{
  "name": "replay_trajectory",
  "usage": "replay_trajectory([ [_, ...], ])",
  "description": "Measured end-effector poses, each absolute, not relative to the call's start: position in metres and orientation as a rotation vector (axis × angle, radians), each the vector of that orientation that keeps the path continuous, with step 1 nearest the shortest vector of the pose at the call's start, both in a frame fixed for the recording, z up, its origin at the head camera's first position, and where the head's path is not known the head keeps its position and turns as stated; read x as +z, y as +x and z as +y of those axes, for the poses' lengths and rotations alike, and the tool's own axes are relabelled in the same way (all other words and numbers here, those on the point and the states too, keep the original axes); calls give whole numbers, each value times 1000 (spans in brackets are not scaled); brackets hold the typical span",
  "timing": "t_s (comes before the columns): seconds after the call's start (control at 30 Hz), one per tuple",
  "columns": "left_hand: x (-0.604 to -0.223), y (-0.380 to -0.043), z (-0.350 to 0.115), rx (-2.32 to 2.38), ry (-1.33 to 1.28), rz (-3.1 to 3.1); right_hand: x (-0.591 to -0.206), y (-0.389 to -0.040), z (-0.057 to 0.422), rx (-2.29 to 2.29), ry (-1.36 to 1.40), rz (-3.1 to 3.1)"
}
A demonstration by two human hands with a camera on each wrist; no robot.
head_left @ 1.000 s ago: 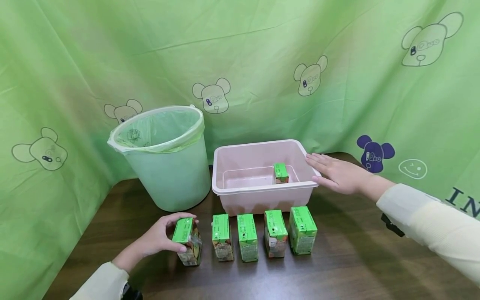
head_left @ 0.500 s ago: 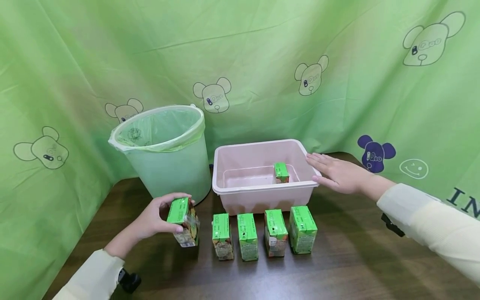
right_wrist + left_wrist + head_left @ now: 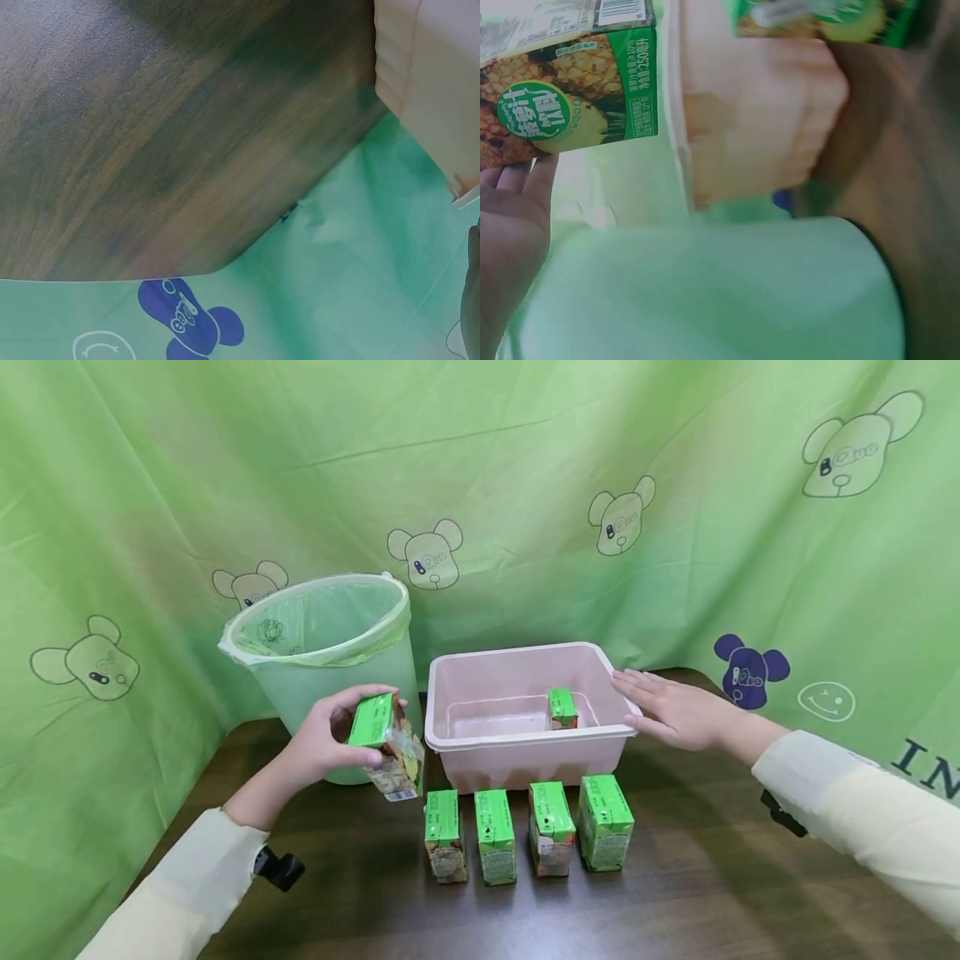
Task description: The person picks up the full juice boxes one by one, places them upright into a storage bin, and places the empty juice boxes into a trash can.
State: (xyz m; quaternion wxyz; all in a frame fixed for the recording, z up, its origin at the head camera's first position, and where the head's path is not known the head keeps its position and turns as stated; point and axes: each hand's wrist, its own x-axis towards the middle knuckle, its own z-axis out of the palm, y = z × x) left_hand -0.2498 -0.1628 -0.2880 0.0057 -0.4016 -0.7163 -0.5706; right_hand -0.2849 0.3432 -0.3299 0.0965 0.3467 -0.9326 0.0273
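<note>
My left hand (image 3: 321,742) grips a green-topped juice carton (image 3: 405,756), thumb on the near side, and holds it tilted above the table in front of the bin. In the left wrist view this juice carton (image 3: 592,90) shows pineapple pictures and a barcode. My right hand (image 3: 678,712) rests with straight fingers on the right rim of a pink plastic tub (image 3: 517,752). Inside the tub, toward its right, stands another juice carton (image 3: 562,708). Several more cartons form a row before the tub, from the leftmost carton (image 3: 446,839) to the rightmost carton (image 3: 606,822).
A pale green bin (image 3: 382,685) with a plastic liner stands left of the tub. Dark wood-grain table (image 3: 697,877) lies under everything. A green printed curtain (image 3: 517,485) hangs behind and at both sides.
My left hand has lifted its juice carton off the table from the row's left end, raising it toward the bin and tub and tilting it. My right hand has stayed on the tub's rim.
</note>
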Motion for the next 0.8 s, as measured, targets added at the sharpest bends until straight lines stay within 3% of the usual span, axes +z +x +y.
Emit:
replay_trajectory([
  [0.4, -250, -277, -100, -1819, -1208, -2219, -330, -284, 344, 78, 1022, -2751],
  [0.8, -253, -316, -50, -1866, -1242, -2267, -331, -284, 344, 58, 1022, -2749],
])
